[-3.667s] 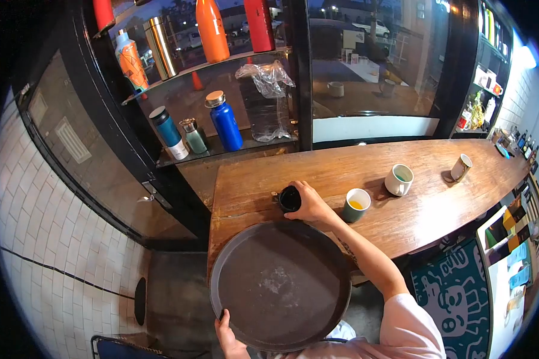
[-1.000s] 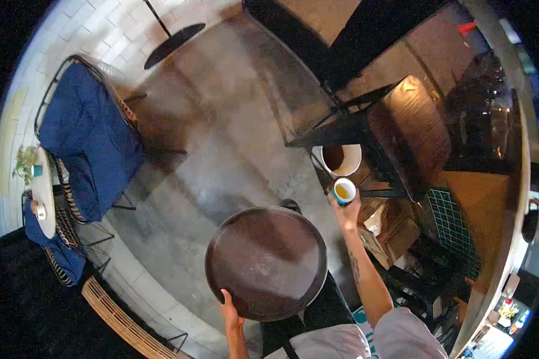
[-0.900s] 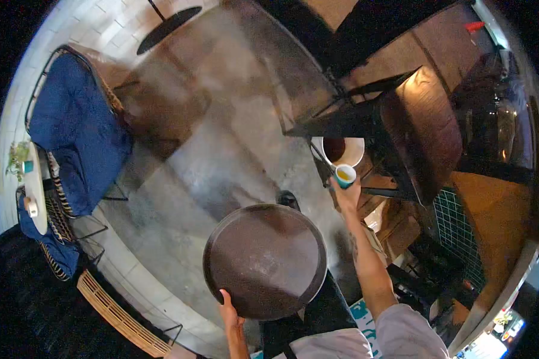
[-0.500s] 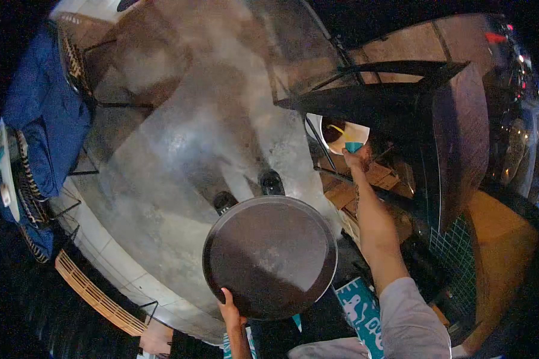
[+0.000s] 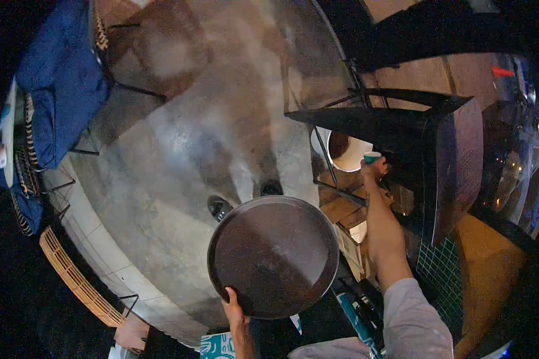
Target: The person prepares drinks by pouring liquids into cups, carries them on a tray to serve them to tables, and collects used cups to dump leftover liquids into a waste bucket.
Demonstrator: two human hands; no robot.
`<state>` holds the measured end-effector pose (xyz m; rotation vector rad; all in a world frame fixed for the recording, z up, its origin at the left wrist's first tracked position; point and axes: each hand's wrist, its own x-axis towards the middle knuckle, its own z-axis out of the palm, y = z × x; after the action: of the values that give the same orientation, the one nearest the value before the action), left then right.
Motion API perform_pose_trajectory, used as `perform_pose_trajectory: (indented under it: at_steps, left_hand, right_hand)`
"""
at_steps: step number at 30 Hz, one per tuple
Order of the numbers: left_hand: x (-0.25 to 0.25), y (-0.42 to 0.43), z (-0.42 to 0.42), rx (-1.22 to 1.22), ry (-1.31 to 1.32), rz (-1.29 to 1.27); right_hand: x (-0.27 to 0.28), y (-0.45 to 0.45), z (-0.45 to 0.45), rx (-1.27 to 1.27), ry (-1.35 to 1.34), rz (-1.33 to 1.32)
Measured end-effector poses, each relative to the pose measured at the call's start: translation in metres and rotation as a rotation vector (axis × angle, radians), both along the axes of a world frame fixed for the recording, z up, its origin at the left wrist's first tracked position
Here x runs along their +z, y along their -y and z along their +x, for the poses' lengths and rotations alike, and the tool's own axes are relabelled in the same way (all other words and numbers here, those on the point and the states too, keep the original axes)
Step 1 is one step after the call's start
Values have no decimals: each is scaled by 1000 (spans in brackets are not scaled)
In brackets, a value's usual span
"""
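Observation:
A round dark brown serving tray (image 5: 269, 257) is held in front of my body, its flat face bare. My left hand (image 5: 236, 314) grips its lower left rim, thumb over the edge and the other fingers hidden beneath. Stretched out to the right, my right hand (image 5: 375, 170) is closed around a small teal cup (image 5: 372, 157) with a pale rim. Just beyond the cup stands a white bin (image 5: 358, 154), with something dark brown inside. The bin is partly hidden by a black-framed stand.
The black stand (image 5: 395, 125) rises beside my right arm. Cardboard pieces (image 5: 341, 208) lie below it, near a green wire grid (image 5: 440, 269). Blue chairs (image 5: 66, 96) and a slatted wooden bench (image 5: 81, 281) line the left side. Grey concrete floor (image 5: 161, 179) stretches ahead.
A yellow streak seen between the cup and the bin is gone. My right hand has drawn the cup slightly back and tipped it more upright. The tray stays in my left hand.

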<state>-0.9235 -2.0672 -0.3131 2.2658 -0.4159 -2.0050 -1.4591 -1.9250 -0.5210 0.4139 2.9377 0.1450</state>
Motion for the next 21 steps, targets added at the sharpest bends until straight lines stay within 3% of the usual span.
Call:
perform_pose_trajectory:
  at_steps: [1,2,3,6,7,9,11,12,13,15,21]
  left_hand:
    - [-4,-4,7,10,-2,-5]
    - [-7,-8,12,56,-4,33]
    - [-11,-10,16,99,-11,66]
    - [-14,-20,19,163,-73,-17]
    - [-6,-15,13,166,-44,-10]
    - [-5,-17,25,184,-104,-1]
    - [3,-14,32,217,-154,19]
    - [9,-11,34,239,-151,14]
    - [12,-11,39,270,-188,-40]
    - [8,-12,61,294,-189,-108]
    - [121,38,96,563,-380,-263]
  right_hand:
    - [-43,-58,-18,73,63,-468]
    - [-53,-58,-9,86,62,-475]
    - [-58,-51,-1,-102,54,-941]
    - [58,29,57,-203,-34,-1069]
    - [100,46,76,-127,58,-1182]
    - [139,56,103,183,37,-993]
    - [209,88,150,323,51,-1083]
    - [213,79,164,509,26,-1140]
    - [252,97,185,561,106,-1028]
    - [312,126,230,636,253,-1064]
    - [427,192,366,1165,808,-1186]
